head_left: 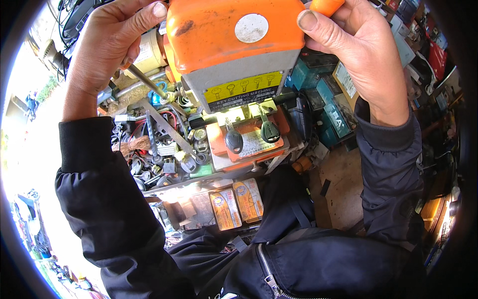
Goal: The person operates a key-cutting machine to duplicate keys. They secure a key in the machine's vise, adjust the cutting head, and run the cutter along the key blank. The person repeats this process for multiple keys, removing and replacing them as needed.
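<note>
An orange-topped key cutting machine (219,37) with a grey body stands in front of me. Two black-headed keys (233,139) (269,130) sit clamped side by side in its carriage (246,152). My left hand (107,42) curls its fingers at the upper left, around the end of a metal lever (144,77) whose grip is mostly hidden. My right hand (356,60) holds an orange knob (323,6) at the machine's upper right, thumb against it.
Assorted keys, fobs, wires and metal parts (164,149) crowd the bench left of the machine. Two orange-and-silver flat boxes (224,209) lie below, near my legs. Teal cases (336,119) and clutter fill the right, above a brown floor (343,184).
</note>
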The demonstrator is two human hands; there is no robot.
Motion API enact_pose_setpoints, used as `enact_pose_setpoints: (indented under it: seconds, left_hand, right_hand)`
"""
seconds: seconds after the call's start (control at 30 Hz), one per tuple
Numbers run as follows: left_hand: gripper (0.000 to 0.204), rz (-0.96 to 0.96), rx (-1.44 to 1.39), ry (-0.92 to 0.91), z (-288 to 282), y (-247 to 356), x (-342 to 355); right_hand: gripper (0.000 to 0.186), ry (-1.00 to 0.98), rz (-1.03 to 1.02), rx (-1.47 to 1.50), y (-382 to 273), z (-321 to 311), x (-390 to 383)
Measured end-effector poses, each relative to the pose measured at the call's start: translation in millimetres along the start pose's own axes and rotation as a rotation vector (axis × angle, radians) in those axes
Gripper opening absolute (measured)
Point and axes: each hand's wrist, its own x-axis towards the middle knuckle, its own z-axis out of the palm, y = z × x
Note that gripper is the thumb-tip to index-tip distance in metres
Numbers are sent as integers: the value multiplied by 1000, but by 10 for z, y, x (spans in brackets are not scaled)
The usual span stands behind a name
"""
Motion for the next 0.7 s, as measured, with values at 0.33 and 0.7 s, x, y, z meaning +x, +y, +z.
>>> enact_pose_setpoints:
  seconds: [0.33, 0.7]
  left_hand:
    - [42, -59, 41, -22, -33, 41, -14]
    - [44, -42, 78, -11, -40, 8, -8]
  right_hand:
    - [29, 4, 6, 4, 5, 2, 0]
    - [29, -7, -57, -71, 64, 20, 72]
